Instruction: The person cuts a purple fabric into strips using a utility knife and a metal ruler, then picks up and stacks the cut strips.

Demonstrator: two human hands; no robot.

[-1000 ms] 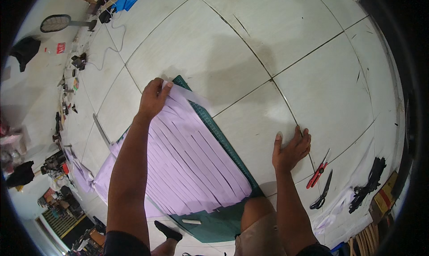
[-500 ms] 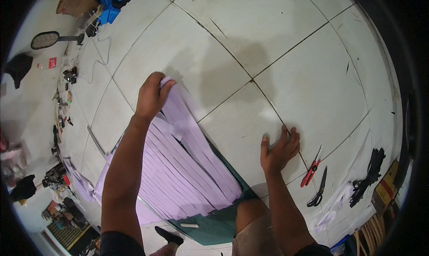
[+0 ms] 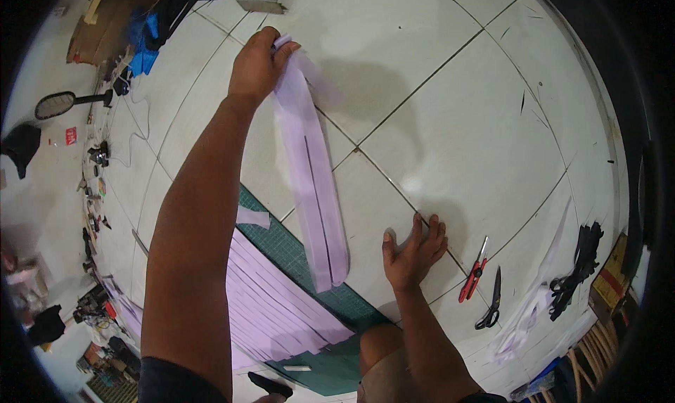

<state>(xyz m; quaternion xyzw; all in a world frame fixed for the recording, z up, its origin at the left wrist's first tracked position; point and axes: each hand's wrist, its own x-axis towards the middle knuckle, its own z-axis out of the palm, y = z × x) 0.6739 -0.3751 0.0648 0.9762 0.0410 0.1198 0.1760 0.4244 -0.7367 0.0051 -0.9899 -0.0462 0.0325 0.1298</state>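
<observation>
My left hand (image 3: pixel 261 62), reached far forward, is closed on the end of lilac fabric strips (image 3: pixel 306 164). The strips trail back toward me, a dark slit between them, and their near ends lie over the edge of a green cutting mat (image 3: pixel 295 241). More lilac fabric (image 3: pixel 274 297), cut into several narrow parallel strips, is spread across the mat. My right hand (image 3: pixel 415 257) rests on the floor tiles with fingers spread, holding nothing. To its right lie a red utility knife (image 3: pixel 473 280) with its blade out and black-handled scissors (image 3: pixel 490 308).
At the right lie a black bundle of strips (image 3: pixel 578 269) and white fabric scraps (image 3: pixel 524 325). A broom or brush head (image 3: pixel 261 5) is at the top. Along the left wall are a racket-shaped swatter (image 3: pixel 70 103), cables and small clutter. A short white piece (image 3: pixel 297 368) sits on the mat.
My left hand has moved forward, drawing the held lilac strips away from the other strips and partly off the mat. My right hand stays spread on the floor. The view has shifted slightly.
</observation>
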